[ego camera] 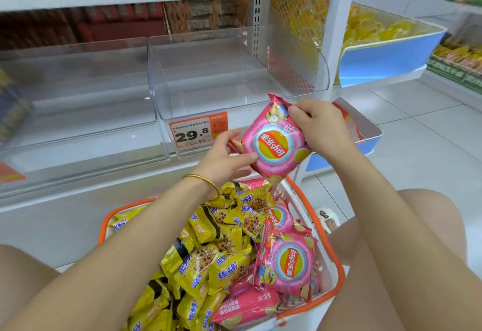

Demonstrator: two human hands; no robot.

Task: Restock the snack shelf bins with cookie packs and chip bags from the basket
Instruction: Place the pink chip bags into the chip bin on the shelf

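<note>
A pink chip bag point(273, 142) is held up between both hands above the basket. My right hand point(317, 125) pinches its top right edge. My left hand point(225, 158) grips its lower left side, with another pack's red edge showing behind the fingers. Below, the white basket with an orange rim point(336, 276) holds several yellow cookie packs point(224, 268) on the left and pink chip bags point(289, 263) on the right. Straight ahead, a clear plastic shelf bin point(208, 75) stands with nothing in it, and a second clear bin point(73, 90) sits to its left.
An orange price tag reading 29.8 point(197, 131) hangs on the bin's front. A blue-fronted bin of yellow packs point(386, 56) stands at the right, and a lower blue bin point(367, 135) sits behind my right hand. My bare knees flank the basket on the tiled floor.
</note>
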